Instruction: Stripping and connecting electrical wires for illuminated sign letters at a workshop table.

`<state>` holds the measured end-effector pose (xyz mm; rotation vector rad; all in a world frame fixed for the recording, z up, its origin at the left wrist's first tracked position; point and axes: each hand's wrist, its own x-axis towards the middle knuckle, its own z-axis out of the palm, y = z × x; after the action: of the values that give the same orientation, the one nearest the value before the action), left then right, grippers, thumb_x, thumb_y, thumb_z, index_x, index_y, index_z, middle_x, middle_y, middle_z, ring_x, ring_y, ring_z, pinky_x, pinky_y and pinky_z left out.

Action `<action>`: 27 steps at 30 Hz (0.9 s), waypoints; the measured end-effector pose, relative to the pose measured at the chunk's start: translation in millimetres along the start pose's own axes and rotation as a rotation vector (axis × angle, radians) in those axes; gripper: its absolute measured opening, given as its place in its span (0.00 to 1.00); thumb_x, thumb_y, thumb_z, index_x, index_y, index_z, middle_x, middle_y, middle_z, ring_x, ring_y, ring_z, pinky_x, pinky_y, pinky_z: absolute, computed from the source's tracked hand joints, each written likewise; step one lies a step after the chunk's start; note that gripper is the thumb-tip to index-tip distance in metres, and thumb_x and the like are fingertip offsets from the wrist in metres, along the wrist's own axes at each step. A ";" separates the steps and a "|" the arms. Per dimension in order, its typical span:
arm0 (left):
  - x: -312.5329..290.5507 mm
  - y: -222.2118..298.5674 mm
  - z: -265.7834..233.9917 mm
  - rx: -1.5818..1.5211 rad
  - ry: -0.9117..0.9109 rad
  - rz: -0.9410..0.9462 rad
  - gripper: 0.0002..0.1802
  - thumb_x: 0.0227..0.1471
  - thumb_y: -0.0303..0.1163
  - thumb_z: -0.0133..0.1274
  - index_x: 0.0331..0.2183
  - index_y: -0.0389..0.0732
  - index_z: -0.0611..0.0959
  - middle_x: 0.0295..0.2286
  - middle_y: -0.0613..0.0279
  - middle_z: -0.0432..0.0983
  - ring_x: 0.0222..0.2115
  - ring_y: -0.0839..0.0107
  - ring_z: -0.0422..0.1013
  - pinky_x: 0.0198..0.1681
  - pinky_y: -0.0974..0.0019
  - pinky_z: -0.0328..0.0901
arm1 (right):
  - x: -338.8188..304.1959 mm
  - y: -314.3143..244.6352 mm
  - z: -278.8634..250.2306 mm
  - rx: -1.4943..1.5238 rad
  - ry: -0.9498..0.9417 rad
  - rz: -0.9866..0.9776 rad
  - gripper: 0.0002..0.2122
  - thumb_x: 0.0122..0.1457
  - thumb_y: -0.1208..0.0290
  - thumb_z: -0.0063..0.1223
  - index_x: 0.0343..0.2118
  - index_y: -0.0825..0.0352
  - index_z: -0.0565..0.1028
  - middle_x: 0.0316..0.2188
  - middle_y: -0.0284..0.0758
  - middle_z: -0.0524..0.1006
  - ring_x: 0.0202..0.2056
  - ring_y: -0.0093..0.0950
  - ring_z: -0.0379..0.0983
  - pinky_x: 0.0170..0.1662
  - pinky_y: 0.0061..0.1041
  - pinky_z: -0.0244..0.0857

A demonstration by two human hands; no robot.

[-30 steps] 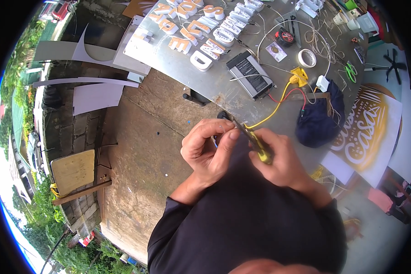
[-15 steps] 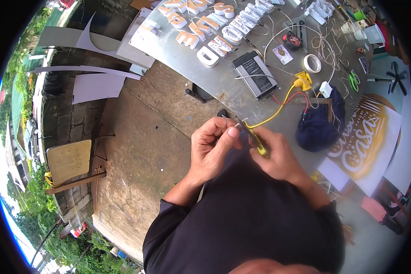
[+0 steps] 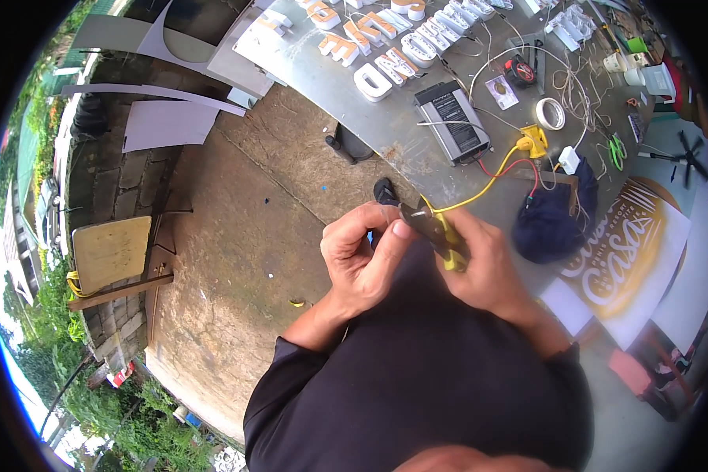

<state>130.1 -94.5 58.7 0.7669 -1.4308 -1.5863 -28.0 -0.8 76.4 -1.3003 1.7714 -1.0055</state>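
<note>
Two bare hands meet at the near edge of a metal worktop (image 3: 405,130), with a pair of pliers (image 3: 455,250) between them. The right hand (image 3: 481,248) has its fingers wrapped around the yellow-green grips; the pliers tilt, dark metal head far and left, handles near and right. How wide the jaws stand cannot be told. At left, the thumb and forefinger of the left hand (image 3: 363,256) are pinched nearly together, just beside that head, on what looks like a thin pale strand (image 3: 385,212), too small to identify.

The pliers appear stiff and fairly dense for their size, their grips likely surer to hold than the bare metal; low on the handles, clear of the pivot, is the sensible place. The strand would be almost weightless, bendable and easily lost, best pinched close to its end with fingertips outside the jaws.

Beyond, on the worktop, a yellow cable (image 3: 480,195) runs to a yellow connector (image 3: 533,142), near a grey metal box (image 3: 452,126) and a white tape roll (image 3: 551,114).
</note>
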 end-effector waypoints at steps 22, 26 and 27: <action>-3.9 3.2 2.5 0.100 0.026 0.026 0.03 0.51 0.17 0.61 0.27 0.31 0.82 0.20 0.61 0.77 0.18 0.80 0.68 0.20 0.75 0.59 | -4.1 -0.2 -3.6 -0.044 -0.001 -0.006 0.15 0.45 0.83 0.56 0.39 0.70 0.71 0.27 0.46 0.74 0.30 0.49 0.74 0.31 0.40 0.67; -3.1 3.0 1.1 0.108 0.021 0.054 0.04 0.50 0.17 0.60 0.26 0.31 0.81 0.20 0.61 0.77 0.18 0.81 0.67 0.20 0.75 0.58 | -6.7 1.0 -2.1 0.005 -0.023 0.010 0.17 0.44 0.82 0.57 0.41 0.70 0.71 0.28 0.46 0.75 0.30 0.49 0.75 0.31 0.39 0.68; -2.2 2.7 0.1 0.108 0.021 0.054 0.04 0.50 0.17 0.60 0.26 0.31 0.81 0.20 0.61 0.77 0.18 0.81 0.67 0.20 0.75 0.58 | -7.2 1.1 -1.6 0.036 -0.028 0.016 0.18 0.44 0.82 0.57 0.41 0.70 0.71 0.28 0.46 0.75 0.30 0.48 0.75 0.31 0.39 0.68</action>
<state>131.5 -92.5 61.2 0.7986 -1.5196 -1.4662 -28.1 6.6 76.8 -1.2702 1.7322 -1.0015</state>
